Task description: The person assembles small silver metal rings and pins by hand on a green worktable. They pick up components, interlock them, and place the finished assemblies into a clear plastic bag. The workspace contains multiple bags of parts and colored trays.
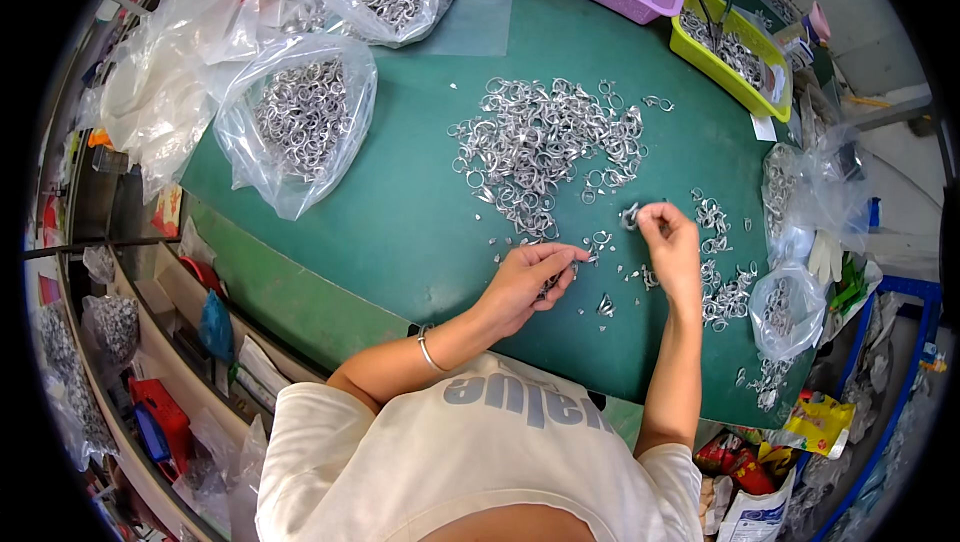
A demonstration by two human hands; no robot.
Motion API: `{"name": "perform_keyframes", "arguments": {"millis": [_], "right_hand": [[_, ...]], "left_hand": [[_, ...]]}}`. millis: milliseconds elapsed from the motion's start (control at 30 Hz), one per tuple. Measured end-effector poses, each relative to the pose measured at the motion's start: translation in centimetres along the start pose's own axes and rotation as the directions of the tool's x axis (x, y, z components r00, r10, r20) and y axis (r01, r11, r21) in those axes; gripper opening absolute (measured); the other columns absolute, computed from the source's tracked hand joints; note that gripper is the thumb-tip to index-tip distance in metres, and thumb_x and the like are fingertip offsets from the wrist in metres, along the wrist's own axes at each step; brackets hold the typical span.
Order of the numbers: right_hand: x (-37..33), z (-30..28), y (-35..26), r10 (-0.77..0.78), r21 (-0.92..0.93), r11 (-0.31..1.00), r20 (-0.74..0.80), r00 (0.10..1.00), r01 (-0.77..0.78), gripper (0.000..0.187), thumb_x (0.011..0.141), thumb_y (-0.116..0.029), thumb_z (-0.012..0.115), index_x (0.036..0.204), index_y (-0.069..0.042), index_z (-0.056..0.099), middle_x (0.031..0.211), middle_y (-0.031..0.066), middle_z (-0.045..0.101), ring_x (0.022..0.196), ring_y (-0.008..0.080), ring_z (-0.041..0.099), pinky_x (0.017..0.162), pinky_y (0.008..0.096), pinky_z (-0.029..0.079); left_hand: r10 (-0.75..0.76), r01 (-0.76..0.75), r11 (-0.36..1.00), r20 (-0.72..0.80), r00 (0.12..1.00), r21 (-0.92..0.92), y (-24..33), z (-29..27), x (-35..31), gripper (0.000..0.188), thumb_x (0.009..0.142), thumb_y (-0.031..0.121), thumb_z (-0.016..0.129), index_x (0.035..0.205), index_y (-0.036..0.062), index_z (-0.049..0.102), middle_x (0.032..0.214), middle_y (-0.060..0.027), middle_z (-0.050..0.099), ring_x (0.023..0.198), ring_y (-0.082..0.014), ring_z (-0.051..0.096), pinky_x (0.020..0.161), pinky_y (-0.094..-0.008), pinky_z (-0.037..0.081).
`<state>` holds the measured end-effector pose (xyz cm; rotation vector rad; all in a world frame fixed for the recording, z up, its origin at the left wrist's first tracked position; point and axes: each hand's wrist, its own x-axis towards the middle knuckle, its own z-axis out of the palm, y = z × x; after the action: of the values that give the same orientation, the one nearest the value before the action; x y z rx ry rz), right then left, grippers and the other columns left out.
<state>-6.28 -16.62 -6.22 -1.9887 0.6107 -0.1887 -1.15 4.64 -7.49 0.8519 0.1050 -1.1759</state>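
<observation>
The left hand curls over grey metal pieces, perhaps rings, mostly hidden by its fingers. The right hand pinches a metal ring, blurred, at its ten o'clock. Smooth, shiny loops heap at the left hand's twelve; a crinkled clear bag bulges toward ten.

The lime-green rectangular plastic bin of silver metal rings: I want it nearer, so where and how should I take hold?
Probably best to grip the bin midway along its left long rim, coming from the left: that straight edge is exposed toward the green tabletop, with the rings inside it. Avoid the dark two-handled tool jutting up.
</observation>
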Motion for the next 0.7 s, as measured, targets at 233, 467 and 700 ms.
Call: {"name": "perform_keyframes", "arguments": {"millis": [233, 467, 700], "right_hand": [[-0.4, -0.1, -0.4, 0.034, 0.684, 0.662, 0.380, 0.925, -0.305, 0.015, 0.090, -0.014, 0.058, 0.095, 0.000, 0.061, 0.083, 0.0066, 0.063, 0.072, 0.0113, 0.058, 0.065, 0.0226, 0.045], [-2.1, 0.8, -1.3, -0.035, 0.752, 0.494, 0.519, 0.854, -0.437, 0.015, 0.092, -0.013, 0.055, 0.093, 0.000, 0.061, 0.080, 0.0065, 0.063, 0.072, 0.0127, 0.058, 0.066, 0.0247, 0.045], [-3.3, 1.6, -1.5, 0.028, 0.767, 0.529, 0.412, 0.911, -0.363, 0.016, 0.092, -0.015, 0.056, 0.090, 0.000, 0.061, 0.077, 0.0055, 0.063, 0.071, 0.0115, 0.057, 0.068, 0.0244, 0.045]], "left_hand": [[0.121, -0.117, 0.992, -0.062, 0.991, 0.051, 0.2, 1.2, 0.3, 0.025, 0.094, 0.015, 0.051, 0.115, 0.0022, 0.056, 0.077, -0.0004, 0.055, 0.053, -0.0048, 0.041, 0.043, -0.0185, 0.028], [0.372, -0.366, 0.874, 0.043, 0.927, 0.319, 0.9, 1.7, 1.1, 0.019, 0.090, 0.010, 0.057, 0.108, 0.0051, 0.060, 0.086, -0.0021, 0.058, 0.056, -0.0039, 0.045, 0.044, -0.0169, 0.029], [0.713, -0.611, 0.362, 0.213, 0.668, 0.704, 1.1, 1.6, 0.8, 0.016, 0.076, -0.001, 0.069, 0.091, 0.0008, 0.064, 0.091, -0.0063, 0.060, 0.074, -0.0136, 0.057, 0.061, -0.0235, 0.045]]}}
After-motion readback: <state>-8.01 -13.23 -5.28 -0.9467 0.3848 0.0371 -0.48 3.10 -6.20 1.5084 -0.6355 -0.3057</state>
